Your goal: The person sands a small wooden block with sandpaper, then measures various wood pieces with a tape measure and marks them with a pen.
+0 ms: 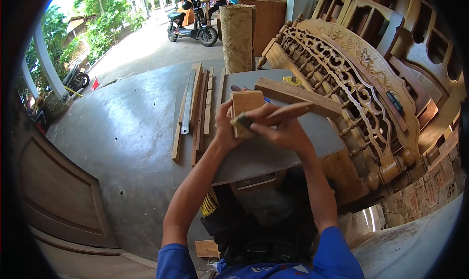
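Right of the handsaw (187, 108), the left hand (225, 127) is gripping a wooden block (248, 100) above the counter (254, 161); the fingers of the right hand (290, 133) are grasping a brush-like tool (292, 111), apparently brushing the block. The next stroke calls for steadying it.
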Available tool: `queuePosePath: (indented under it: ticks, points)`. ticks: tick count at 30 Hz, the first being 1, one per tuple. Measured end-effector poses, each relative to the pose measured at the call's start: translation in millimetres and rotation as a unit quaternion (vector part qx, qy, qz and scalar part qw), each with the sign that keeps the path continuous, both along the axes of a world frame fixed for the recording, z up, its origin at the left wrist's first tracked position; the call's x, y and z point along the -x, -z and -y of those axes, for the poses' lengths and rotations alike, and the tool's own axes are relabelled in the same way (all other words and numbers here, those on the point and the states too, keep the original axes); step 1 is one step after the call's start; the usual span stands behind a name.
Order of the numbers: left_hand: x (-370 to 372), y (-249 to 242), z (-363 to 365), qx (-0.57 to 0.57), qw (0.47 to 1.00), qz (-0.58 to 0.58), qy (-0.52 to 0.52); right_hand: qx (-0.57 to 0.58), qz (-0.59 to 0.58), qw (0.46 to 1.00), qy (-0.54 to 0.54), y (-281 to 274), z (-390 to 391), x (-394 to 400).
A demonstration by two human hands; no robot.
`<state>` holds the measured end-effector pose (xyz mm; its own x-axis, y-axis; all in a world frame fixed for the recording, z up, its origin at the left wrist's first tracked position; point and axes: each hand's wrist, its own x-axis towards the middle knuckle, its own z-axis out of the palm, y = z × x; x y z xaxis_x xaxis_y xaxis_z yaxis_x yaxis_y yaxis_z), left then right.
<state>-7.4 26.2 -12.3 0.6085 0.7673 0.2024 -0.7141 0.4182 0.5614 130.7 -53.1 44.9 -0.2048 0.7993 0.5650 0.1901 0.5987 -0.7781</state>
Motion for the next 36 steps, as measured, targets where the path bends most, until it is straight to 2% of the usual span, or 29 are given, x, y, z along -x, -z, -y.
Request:
queuePosePath:
  ticks: [1,4,7,8,11,12,15,18,21,24,27,28,31,32,34,35,36]
  points:
    - [0.6,1.3,-0.8,-0.002,1.0,-0.007,-0.01,0.037,-0.066,0.995,0.07,0.5,-5.1,-2.7]
    - [-1.4,3.6,-5.2,0.0,0.999,-0.007,-0.032,-0.104,0.0,0.976,0.19,3.5,-16.5,-7.8]
    - [-1.8,4.2,-7.5,-0.041,0.998,-0.023,-0.047,-0.077,0.09,0.993,-0.011,-1.3,9.6,-1.7]
    - [-1.4,5.7,-5.2,-0.035,0.998,-0.028,-0.041,-0.063,0.116,0.99,-0.042,-0.8,8.2,-4.7]
    - [0.2,-2.3,0.0,-0.043,0.998,-0.05,-0.015,-0.037,-0.017,0.989,0.139,-1.0,-17.6,-21.0]
    - [-0.1,-1.9,2.2,-0.055,0.997,-0.058,-0.007,-0.093,0.002,0.978,0.186,-6.1,-25.7,-23.5]
    - [-1.4,-3.0,-6.3,-0.082,0.994,-0.07,-0.002,-0.116,0.096,0.988,0.031,-5.7,-8.3,-12.9]
    - [2.0,5.0,-1.2,-0.034,0.995,-0.094,-0.002,-0.021,0.022,1.0,0.001,-12.0,-1.1,-9.5]
    - [-2.3,-5.2,2.9,-0.047,0.996,-0.078,-0.026,-0.079,-0.023,0.987,0.139,-8.8,-12.8,-17.9]
    - [0.5,-3.0,-1.2,-0.052,0.996,-0.072,-0.028,0.02,0.004,1.0,0.012,-0.7,13.2,-9.5]
    - [1.6,0.6,-2.6,-0.094,0.989,-0.097,-0.057,0.046,0.008,0.999,-0.002,-7.4,27.9,-13.4]
    - [1.4,2.5,-4.5,-0.112,0.986,-0.103,-0.065,-0.043,-0.033,0.999,0.008,-4.4,20.5,-17.4]
    - [0.9,8.0,-9.7,-0.176,0.975,-0.119,-0.059,-0.15,-0.092,0.972,0.156,-16.1,14.7,-13.8]
    - [-1.2,10.0,-10.9,-0.181,0.974,-0.117,-0.066,-0.111,-0.148,0.975,0.124,-12.6,11.0,-11.5]
    - [-3.9,10.7,-11.9,-0.207,0.962,-0.149,-0.1,-0.135,-0.059,0.98,0.131,-1.7,8.7,-14.8]
    - [-5.7,10.5,-10.7,-0.157,0.973,-0.139,-0.093,-0.148,-0.014,0.98,0.133,0.1,8.2,-16.3]
    - [-7.5,8.7,-8.1,-0.107,0.982,-0.127,-0.088,-0.11,-0.013,0.989,0.1,0.1,10.5,-19.1]
